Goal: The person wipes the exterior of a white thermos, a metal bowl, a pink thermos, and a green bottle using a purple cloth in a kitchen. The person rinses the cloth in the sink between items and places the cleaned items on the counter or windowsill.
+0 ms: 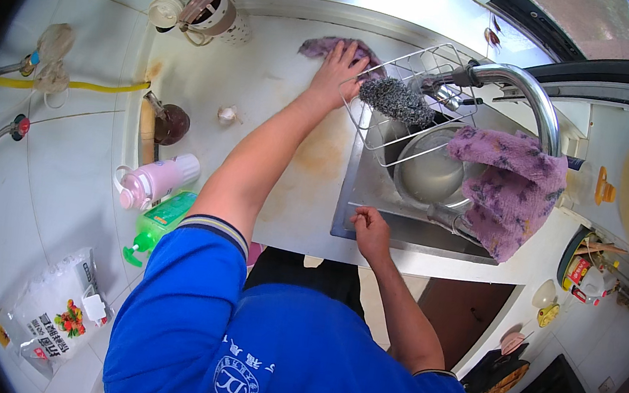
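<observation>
My left hand (338,77) lies palm down on a crumpled purple cloth (320,46) at the back of the white countertop (279,99). Its fingers are spread over the fabric. My right hand (372,232) is loosely curled at the front rim of the steel sink (347,215), with nothing visible in it. In the sink sits a metal basin (430,175). Above it, a white wire rack (375,145) holds a steel wool scourer (396,101), close to my left wrist. A second purple patterned cloth (516,190) hangs by the chrome faucet (536,88).
On the countertop's left are a garlic bulb (228,115), a dark round-bodied object (172,125), a pink bottle (159,182) and a green pump bottle (163,220). A patterned tumbler (219,14) stands in the back left corner. A yellow hose (88,88) runs along the tiled wall.
</observation>
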`<state>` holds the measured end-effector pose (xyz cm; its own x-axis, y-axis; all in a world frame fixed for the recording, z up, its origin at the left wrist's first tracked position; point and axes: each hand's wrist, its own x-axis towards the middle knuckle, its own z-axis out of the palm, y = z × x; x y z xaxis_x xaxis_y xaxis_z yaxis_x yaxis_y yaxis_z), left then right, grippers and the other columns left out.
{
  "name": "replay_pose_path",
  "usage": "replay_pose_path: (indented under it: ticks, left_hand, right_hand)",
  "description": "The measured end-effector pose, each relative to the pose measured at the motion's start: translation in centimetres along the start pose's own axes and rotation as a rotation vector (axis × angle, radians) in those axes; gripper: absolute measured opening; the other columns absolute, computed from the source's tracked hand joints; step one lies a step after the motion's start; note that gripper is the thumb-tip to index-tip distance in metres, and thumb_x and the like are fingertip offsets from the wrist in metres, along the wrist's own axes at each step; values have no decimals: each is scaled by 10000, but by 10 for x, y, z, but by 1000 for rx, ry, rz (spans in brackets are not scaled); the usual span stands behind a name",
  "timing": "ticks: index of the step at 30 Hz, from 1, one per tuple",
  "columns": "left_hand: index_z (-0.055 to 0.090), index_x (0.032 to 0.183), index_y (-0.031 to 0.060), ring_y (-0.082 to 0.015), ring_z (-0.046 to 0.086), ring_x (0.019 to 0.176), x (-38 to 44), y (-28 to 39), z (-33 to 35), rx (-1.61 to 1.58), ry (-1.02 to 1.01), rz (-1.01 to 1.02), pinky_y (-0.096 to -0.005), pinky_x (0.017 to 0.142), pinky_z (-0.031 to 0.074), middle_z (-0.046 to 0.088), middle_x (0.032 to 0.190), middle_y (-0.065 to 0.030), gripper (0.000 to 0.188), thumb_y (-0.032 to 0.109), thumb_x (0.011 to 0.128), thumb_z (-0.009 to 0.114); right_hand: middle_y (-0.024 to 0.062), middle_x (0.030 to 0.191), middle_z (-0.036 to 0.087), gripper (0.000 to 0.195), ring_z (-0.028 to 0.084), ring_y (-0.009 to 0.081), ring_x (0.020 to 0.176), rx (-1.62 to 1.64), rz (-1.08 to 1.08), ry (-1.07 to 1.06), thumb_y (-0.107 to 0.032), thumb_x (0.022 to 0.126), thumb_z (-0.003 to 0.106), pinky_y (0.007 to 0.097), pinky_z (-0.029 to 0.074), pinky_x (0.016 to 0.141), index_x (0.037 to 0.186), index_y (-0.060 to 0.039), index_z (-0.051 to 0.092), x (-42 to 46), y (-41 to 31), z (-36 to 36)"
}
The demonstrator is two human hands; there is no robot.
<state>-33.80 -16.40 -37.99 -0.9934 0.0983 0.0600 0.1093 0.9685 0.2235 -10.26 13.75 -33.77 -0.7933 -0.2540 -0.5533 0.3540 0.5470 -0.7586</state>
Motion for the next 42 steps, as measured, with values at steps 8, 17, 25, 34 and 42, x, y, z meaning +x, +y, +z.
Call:
replay_pose_path:
  ticks: [8, 17, 25, 34, 42]
  left_hand:
    - [625, 1437, 187, -486, 320, 1514, -77, 32, 20, -150, 89, 100, -572, 1233, 329, 385, 1644, -204, 524, 328, 938, 704]
    - [691, 1318, 87, -382, 451, 1473, -331, 126, -47, -255, -137, -25, -455, 1213, 399, 498, 1572, -176, 396, 90, 922, 666]
    - [655, 1353, 75, -347, 546, 1400, -319, 94, -223, -481, 322, -519, -435, 1172, 440, 599, 1463, -176, 424, 69, 933, 709]
    - [344, 1586, 2, -403, 622, 1290, -370, -47, -337, 90, 11, -1116, -468, 1072, 517, 605, 1407, -297, 971, 430, 857, 823]
    - [283, 1577, 3, -415, 702, 1156, -370, -75, -302, 34, 34, -1088, -469, 972, 577, 689, 1278, -287, 1075, 417, 786, 882]
  right_hand:
    - [138, 971, 778, 242, 747, 217, 909, 34, 49, -89, -123, 1019, 573, 357, 575, 838, 1187, 23, 670, 3, -5, 2]
    - [174, 1017, 772, 245, 760, 280, 958, -101, -47, -169, -97, 968, 605, 394, 578, 872, 1175, -9, 702, -4, -1, -22]
    - [248, 1260, 610, 528, 576, 427, 1205, -538, -598, -137, -136, 882, 748, 504, 468, 1054, 1364, -18, 567, -16, -109, 28]
    - [216, 1034, 619, 230, 593, 406, 1022, -762, -675, -167, -142, 838, 740, 518, 500, 906, 992, -13, 627, 13, -71, 49]
    - [214, 952, 628, 178, 613, 418, 936, -543, -506, -169, -151, 862, 707, 528, 498, 851, 925, -12, 615, 6, -63, 36]
